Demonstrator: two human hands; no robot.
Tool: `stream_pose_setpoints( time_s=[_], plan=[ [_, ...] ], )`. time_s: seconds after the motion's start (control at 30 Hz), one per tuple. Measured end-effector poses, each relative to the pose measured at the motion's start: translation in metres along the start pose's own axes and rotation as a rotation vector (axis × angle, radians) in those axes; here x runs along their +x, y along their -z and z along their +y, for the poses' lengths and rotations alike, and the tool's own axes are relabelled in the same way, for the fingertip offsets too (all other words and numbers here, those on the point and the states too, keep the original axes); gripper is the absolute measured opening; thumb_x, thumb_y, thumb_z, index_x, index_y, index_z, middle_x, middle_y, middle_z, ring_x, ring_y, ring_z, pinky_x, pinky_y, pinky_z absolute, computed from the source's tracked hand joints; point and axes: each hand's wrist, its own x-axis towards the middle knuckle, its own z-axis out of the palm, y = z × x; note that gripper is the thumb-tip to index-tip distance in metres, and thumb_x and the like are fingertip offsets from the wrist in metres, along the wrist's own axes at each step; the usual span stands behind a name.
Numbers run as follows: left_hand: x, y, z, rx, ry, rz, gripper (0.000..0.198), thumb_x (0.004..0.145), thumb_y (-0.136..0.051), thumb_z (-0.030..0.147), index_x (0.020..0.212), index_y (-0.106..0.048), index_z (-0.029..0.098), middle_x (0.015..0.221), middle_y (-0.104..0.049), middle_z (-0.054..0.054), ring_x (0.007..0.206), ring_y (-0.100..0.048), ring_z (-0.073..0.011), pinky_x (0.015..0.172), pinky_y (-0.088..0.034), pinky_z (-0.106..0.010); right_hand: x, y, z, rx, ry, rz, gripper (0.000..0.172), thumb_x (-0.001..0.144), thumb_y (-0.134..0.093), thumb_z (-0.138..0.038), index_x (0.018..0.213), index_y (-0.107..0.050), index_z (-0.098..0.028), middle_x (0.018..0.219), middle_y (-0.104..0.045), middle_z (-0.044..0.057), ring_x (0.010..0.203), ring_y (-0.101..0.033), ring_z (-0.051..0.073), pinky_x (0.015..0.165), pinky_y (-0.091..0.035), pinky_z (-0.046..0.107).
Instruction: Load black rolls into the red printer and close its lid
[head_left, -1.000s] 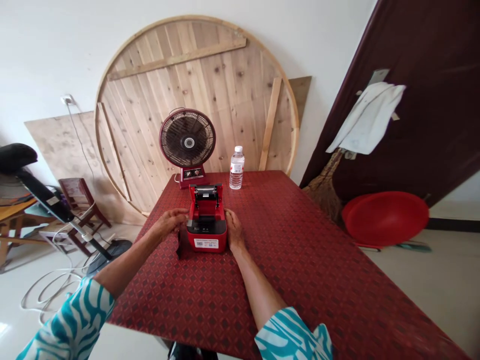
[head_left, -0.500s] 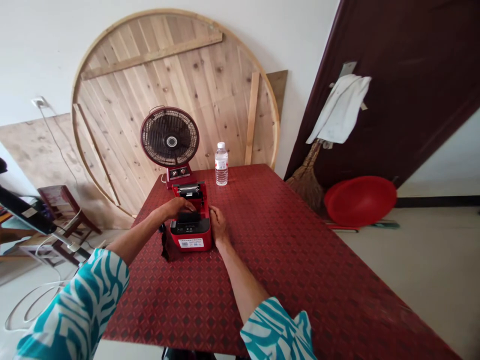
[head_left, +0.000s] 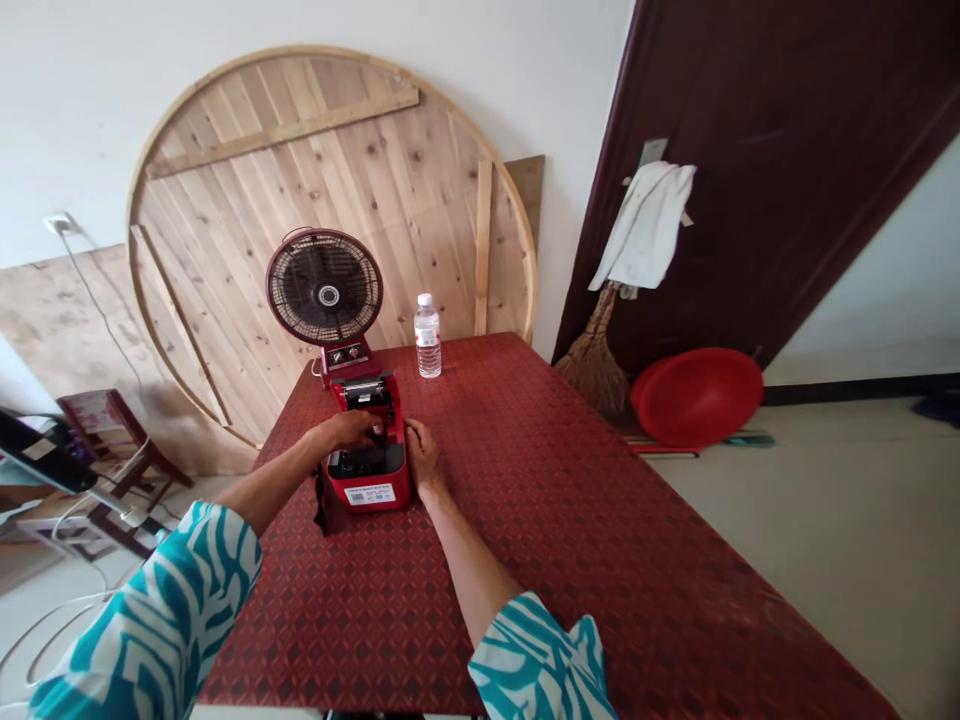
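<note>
A red and black label printer (head_left: 381, 495) stands on the table with its lid raised at the back, and a white sticker marks its front. My left hand (head_left: 349, 430) reaches into its open bay from the left; the fingers are bent and partly hidden, and what they hold cannot be made out. Against the printer's right side, my right hand (head_left: 424, 455) is closed on the edge and steadies it. A dark strap (head_left: 321, 500) hangs by the printer's left side.
Behind the printer stand a dark red fan (head_left: 326, 295) and a water bottle (head_left: 427, 340). They share the red patterned table (head_left: 540, 520). A round wooden tabletop (head_left: 442, 210) leans on the wall. A broom (head_left: 596, 355) and red basin (head_left: 697, 395) are near the door.
My left hand has shifted inside the bay, its fingers now more bent above the black part. My right hand stays at the printer's side. The whole view has drifted slightly.
</note>
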Motion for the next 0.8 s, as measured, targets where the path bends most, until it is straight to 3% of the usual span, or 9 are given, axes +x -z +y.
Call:
stream_pose_setpoints(
  time_s=[0.1,0.2,0.37,0.5,0.67,0.73,0.8],
  plan=[
    [-0.004,0.002,0.008,0.021,0.015,0.050,0.021,0.054,-0.073,0.008,0.068,-0.069,0.023,0.070,-0.068,-0.001,0.071,-0.060,-0.0200,0.064,-0.042,-0.023,-0.001,0.000,-0.002,0.002,-0.013,-0.009,0.033,0.082,-0.045,-0.039,0.099,-0.069,-0.025,0.104,-0.071,0.005,0.102,-0.061,0.021,0.095,-0.045,0.037],
    [-0.015,0.005,0.018,0.032,0.011,0.093,0.024,0.061,-0.070,0.009,0.079,-0.071,0.025,0.085,-0.071,-0.002,0.087,-0.063,-0.0224,0.076,-0.045,-0.024,-0.001,0.000,-0.003,0.007,0.000,-0.010,0.031,0.082,-0.046,-0.039,0.098,-0.069,-0.025,0.103,-0.071,0.004,0.102,-0.062,0.021,0.096,-0.045,0.037],
    [-0.047,0.014,0.025,0.078,-0.058,0.220,0.033,0.073,-0.065,0.016,0.103,-0.070,0.028,0.110,-0.070,-0.004,0.109,-0.060,-0.0249,0.095,-0.042,-0.031,-0.001,-0.001,-0.001,0.017,0.014,-0.002,0.031,0.081,-0.046,-0.038,0.096,-0.069,-0.025,0.103,-0.071,0.004,0.102,-0.062,0.021,0.096,-0.045,0.037],
    [-0.067,0.030,-0.002,-0.126,-0.056,0.470,0.037,0.077,-0.062,0.026,0.114,-0.063,0.024,0.100,-0.070,-0.005,0.093,-0.065,-0.0216,0.084,-0.048,-0.031,-0.001,0.000,0.001,0.024,-0.002,-0.009,0.032,0.080,-0.047,-0.040,0.097,-0.069,-0.025,0.105,-0.071,0.005,0.103,-0.061,0.022,0.097,-0.044,0.038],
    [-0.067,0.036,-0.057,-0.422,0.178,0.751,0.034,0.068,-0.068,0.030,0.098,-0.057,0.018,0.088,-0.067,-0.004,0.076,-0.064,-0.0178,0.067,-0.049,-0.027,-0.001,0.002,0.002,0.010,-0.019,-0.014,0.035,0.079,-0.046,-0.041,0.099,-0.069,-0.024,0.107,-0.070,0.006,0.105,-0.061,0.023,0.098,-0.044,0.040],
    [-0.060,0.029,-0.074,-0.365,0.274,0.795,0.030,0.067,-0.068,0.026,0.093,-0.055,0.018,0.085,-0.065,-0.003,0.075,-0.063,-0.0169,0.065,-0.047,-0.025,-0.001,0.003,0.001,0.006,-0.014,-0.014,0.035,0.079,-0.047,-0.042,0.099,-0.069,-0.024,0.107,-0.071,0.006,0.104,-0.062,0.023,0.097,-0.044,0.040],
    [-0.051,0.020,-0.086,-0.267,0.366,0.762,0.026,0.067,-0.068,0.021,0.089,-0.053,0.019,0.080,-0.064,-0.001,0.076,-0.063,-0.0169,0.064,-0.045,-0.023,-0.001,0.003,0.001,-0.004,-0.007,-0.019,0.035,0.079,-0.047,-0.042,0.099,-0.069,-0.024,0.106,-0.071,0.006,0.104,-0.062,0.023,0.097,-0.044,0.039]
  ],
)
